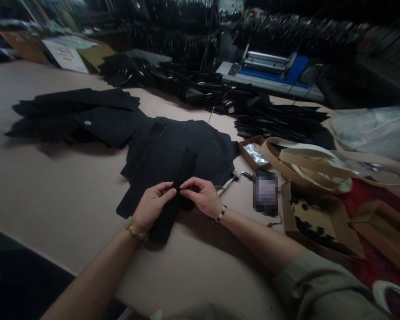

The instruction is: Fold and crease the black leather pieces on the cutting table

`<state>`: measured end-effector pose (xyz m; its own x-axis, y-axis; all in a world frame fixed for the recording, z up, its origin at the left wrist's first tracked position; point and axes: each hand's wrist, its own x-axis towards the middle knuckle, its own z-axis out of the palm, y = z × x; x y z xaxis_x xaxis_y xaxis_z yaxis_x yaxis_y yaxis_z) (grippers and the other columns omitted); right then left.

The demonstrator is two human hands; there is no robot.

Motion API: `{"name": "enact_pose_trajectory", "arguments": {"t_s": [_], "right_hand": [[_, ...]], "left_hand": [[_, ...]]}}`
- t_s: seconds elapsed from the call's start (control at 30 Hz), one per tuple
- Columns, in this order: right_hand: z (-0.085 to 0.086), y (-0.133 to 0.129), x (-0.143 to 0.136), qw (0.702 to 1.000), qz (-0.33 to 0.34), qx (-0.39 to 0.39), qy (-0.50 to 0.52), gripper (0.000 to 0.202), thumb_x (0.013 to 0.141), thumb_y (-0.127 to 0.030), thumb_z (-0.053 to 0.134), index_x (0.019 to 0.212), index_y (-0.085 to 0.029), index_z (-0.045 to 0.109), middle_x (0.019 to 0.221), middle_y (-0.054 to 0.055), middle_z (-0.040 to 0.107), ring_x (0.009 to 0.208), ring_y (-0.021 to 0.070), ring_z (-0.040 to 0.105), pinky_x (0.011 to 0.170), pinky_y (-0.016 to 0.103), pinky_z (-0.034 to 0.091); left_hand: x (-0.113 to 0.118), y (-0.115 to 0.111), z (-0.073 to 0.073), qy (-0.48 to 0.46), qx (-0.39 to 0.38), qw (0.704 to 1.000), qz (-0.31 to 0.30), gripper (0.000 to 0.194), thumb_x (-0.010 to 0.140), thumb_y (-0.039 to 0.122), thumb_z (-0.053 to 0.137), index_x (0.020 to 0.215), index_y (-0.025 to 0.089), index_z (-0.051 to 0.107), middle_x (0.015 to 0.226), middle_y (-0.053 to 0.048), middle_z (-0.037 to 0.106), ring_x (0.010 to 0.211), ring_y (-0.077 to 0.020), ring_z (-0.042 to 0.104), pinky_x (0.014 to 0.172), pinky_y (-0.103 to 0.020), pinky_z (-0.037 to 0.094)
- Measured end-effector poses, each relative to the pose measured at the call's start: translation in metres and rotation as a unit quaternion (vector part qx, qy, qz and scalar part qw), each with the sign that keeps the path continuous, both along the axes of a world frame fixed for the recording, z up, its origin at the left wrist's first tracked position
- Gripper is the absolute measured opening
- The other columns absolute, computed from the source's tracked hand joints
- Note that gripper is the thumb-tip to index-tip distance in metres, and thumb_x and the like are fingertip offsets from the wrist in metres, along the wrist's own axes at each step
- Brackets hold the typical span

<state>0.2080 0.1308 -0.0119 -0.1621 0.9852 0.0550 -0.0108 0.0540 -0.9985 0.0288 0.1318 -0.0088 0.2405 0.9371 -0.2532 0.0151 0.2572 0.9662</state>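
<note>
We pinch a long black strip (176, 195) between both hands — left hand (152, 208) and right hand (202, 195) closed on its edge, fingertips nearly meeting — as it lies on the pale table (53, 191) over a pile of black cut pieces (183, 142), seemingly to keep it flat. No readable writing shows — a blurred patch hides one item.
</note>
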Motion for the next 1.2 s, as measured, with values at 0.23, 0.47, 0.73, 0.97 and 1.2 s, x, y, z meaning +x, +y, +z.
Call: {"name": "enact_pose_trajectory", "arguments": {"t_s": [0.23,0.47,0.73,0.97,1.2], "right_hand": [[-0.005,0.001,0.001,0.998,-0.02,0.026,-0.047,0.013,0.078,-0.03,0.072,0.085,-0.019,0.07,0.08,0.0,0.069,0.074,0.0131,0.061,0.07,0.026,0.048],[-0.011,-0.005,-0.001,0.992,-0.007,0.093,-0.088,0.012,0.082,-0.027,0.069,0.092,-0.02,0.071,0.09,0.002,0.07,0.083,0.0149,0.064,0.078,0.028,0.05],[-0.01,-0.004,0.0,0.995,-0.028,0.062,-0.075,0.01,0.081,-0.029,0.07,0.086,-0.02,0.07,0.085,0.002,0.07,0.08,0.016,0.064,0.076,0.028,0.05],[-0.013,-0.004,0.0,0.996,-0.029,0.058,-0.064,0.011,0.079,-0.03,0.073,0.084,-0.02,0.071,0.085,0.003,0.071,0.079,0.0165,0.064,0.075,0.029,0.05],[-0.011,-0.004,-0.001,0.994,-0.027,0.078,-0.072,0.006,0.078,-0.026,0.073,0.081,-0.02,0.071,0.084,0.002,0.07,0.079,0.0167,0.064,0.076,0.029,0.05]], "left_hand": [[0.0,0.0,0.0,-0.039,-0.084,0.996,-0.013,0.054,0.07,0.048,0.079,0.111,0.015,0.069,0.091,-0.005,0.073,0.078,-0.0154,0.064,0.069,-0.023,0.048],[0.004,0.001,0.001,-0.046,-0.075,0.994,0.071,0.058,0.065,0.052,0.081,0.108,0.015,0.069,0.087,-0.002,0.072,0.07,-0.0121,0.061,0.066,-0.022,0.047],[0.007,0.0,-0.003,-0.085,-0.076,0.991,0.065,0.05,0.064,0.046,0.083,0.1,0.015,0.07,0.092,-0.003,0.072,0.086,-0.0142,0.062,0.08,-0.025,0.048],[0.005,0.0,0.002,-0.133,-0.126,0.982,0.056,0.046,0.058,0.041,0.088,0.091,0.015,0.069,0.077,0.0,0.068,0.069,-0.0097,0.057,0.065,-0.021,0.045],[0.004,-0.001,0.003,-0.113,-0.088,0.989,0.034,0.04,0.066,0.041,0.084,0.093,0.015,0.071,0.084,0.0,0.07,0.075,-0.0099,0.06,0.072,-0.021,0.048]]}}
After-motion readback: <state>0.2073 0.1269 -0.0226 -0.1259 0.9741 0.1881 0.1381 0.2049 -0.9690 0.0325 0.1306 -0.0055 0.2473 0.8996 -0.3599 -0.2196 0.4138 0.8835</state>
